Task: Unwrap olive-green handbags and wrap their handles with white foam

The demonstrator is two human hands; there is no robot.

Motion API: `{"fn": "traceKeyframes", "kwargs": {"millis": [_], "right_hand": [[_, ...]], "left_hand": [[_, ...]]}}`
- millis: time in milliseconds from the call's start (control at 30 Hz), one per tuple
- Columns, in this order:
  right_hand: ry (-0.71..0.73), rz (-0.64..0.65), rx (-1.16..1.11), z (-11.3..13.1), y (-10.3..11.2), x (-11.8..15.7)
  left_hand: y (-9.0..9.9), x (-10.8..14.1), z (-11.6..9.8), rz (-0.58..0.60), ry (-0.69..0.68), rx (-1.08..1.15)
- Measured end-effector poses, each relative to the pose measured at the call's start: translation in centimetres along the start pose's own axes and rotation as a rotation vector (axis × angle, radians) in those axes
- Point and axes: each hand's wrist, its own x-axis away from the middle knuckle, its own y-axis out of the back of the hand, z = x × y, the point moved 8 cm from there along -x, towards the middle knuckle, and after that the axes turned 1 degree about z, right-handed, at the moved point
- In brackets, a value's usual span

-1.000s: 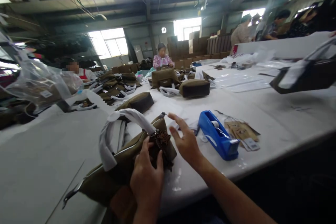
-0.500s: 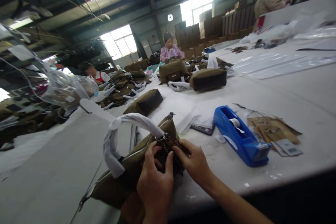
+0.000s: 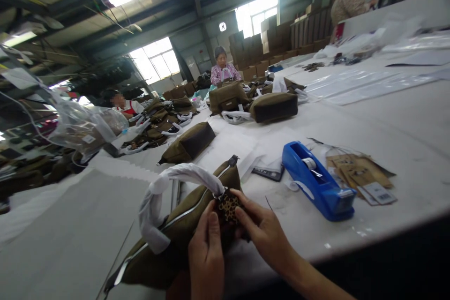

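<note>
An olive handbag (image 3: 183,234) with a silver zip lies in front of me, its handle (image 3: 193,173) wrapped in white padding. By a metal ring at the handle's end hangs a brown and gold openwork charm (image 3: 230,209). My right hand (image 3: 265,227) pinches the charm's right side between thumb and fingers. Closed at the charm's left edge, my left hand (image 3: 208,246) has its thumb pressed against the fingers. Part of the charm and the fingertips behind it are hidden.
A blue tape dispenser (image 3: 318,183) stands right of the bag, beside brown paper tags (image 3: 362,176). Behind the bag lie white sheets (image 3: 235,145) and another olive bag (image 3: 190,143). More bags (image 3: 274,107) cover the far table, where co-workers (image 3: 225,72) sit.
The dark bunched charm now shows its gold openwork face towards me. My left thumb has moved back from its middle to its left side. The view has shifted slightly.
</note>
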Motion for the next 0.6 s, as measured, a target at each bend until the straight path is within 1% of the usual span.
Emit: {"fn": "traceKeyframes", "kwargs": {"millis": [67,133,167,200,233,267,333,367,400,467,533,600], "right_hand": [[0.071,0.09,0.085,0.6,-0.7,0.5],[0.109,0.255,0.091,1.0,-1.5,0.8],[0.116,0.309,0.087,1.1,-1.5,0.7],[0.125,0.3,0.091,1.2,-0.8,0.3],[0.143,0.221,0.118,1.4,0.5,-0.4],[0.17,0.089,0.176,1.6,2.2,-1.4],[0.238,-0.175,0.405,2.2,5.4,-3.7],[0.265,-0.241,0.539,2.4,6.2,-5.1],[0.289,-0.24,0.677,2.4,6.3,-6.9],[0.321,-0.162,0.826,1.7,5.6,-11.1],[0.332,-0.054,0.908,0.4,4.2,-15.2],[0.324,0.065,1.0,-1.3,2.5,-18.6]], "left_hand": [[-0.1,0.0,0.4,0.001,-0.005,-0.028],[0.0,-0.1,0.6,-0.007,-0.007,-0.048],[0.0,-0.3,0.7,-0.006,0.012,-0.017],[0.1,-0.5,0.7,-0.004,0.05,0.055],[0.2,-0.6,0.8,0.011,0.104,0.164],[0.2,-0.7,0.8,0.036,0.168,0.293],[0.3,-0.7,0.8,0.082,0.287,0.535],[0.5,-0.6,0.7,0.103,0.326,0.619],[0.7,-0.5,0.7,0.125,0.351,0.671],[1.2,-0.2,1.2,0.166,0.385,0.706],[1.5,0.0,2.2,0.205,0.421,0.702],[1.7,-0.1,3.2,0.207,0.436,0.694]]}}
